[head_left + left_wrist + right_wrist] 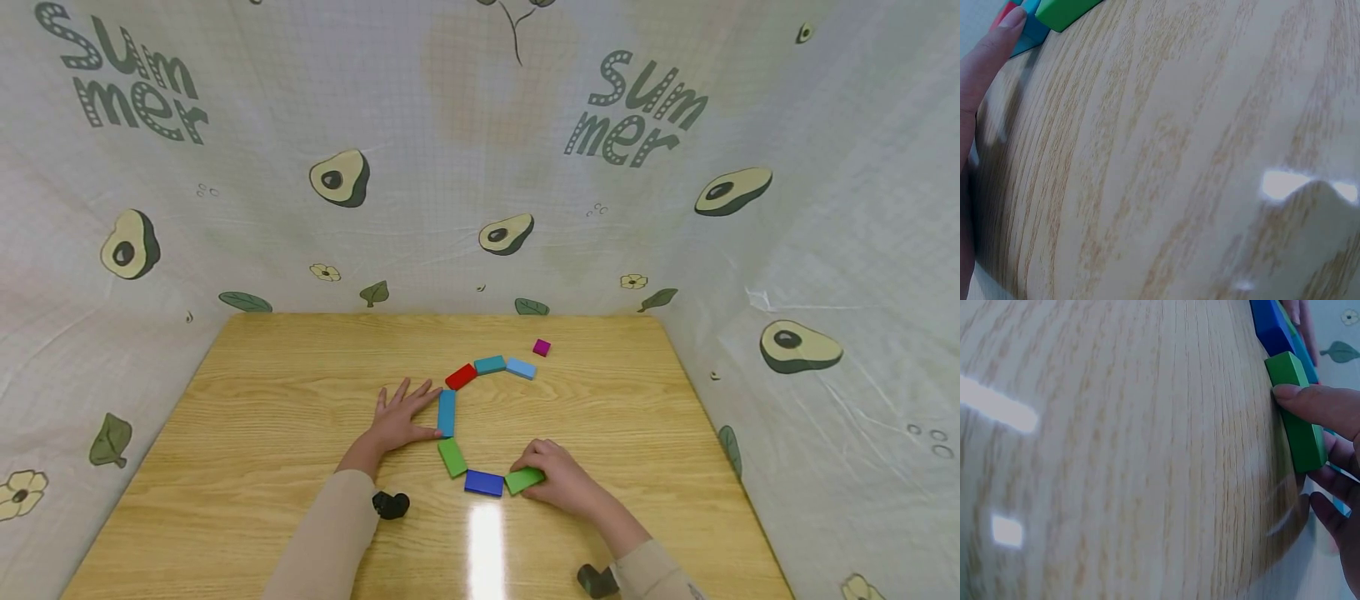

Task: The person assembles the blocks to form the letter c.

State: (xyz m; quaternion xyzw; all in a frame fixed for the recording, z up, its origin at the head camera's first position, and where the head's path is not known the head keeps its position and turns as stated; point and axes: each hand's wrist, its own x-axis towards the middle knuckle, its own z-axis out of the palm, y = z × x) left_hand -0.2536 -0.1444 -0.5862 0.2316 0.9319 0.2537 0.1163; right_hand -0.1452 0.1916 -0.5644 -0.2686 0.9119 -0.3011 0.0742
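Note:
Several coloured blocks lie in an open curve on the table. My right hand pinches a green block at the near right end of the curve, its thumb on one side and fingers on the other. That block's end meets a dark blue block. To the left, my left hand is spread flat, with thumb and a fingertip touching the long blue block. Another green block sits between the two blue ones. In the left wrist view the thumb rests against the blue block.
The curve continues at the far side with a red block, a teal block and a light blue block. A small magenta block lies apart behind them. A printed cloth surrounds the wooden table.

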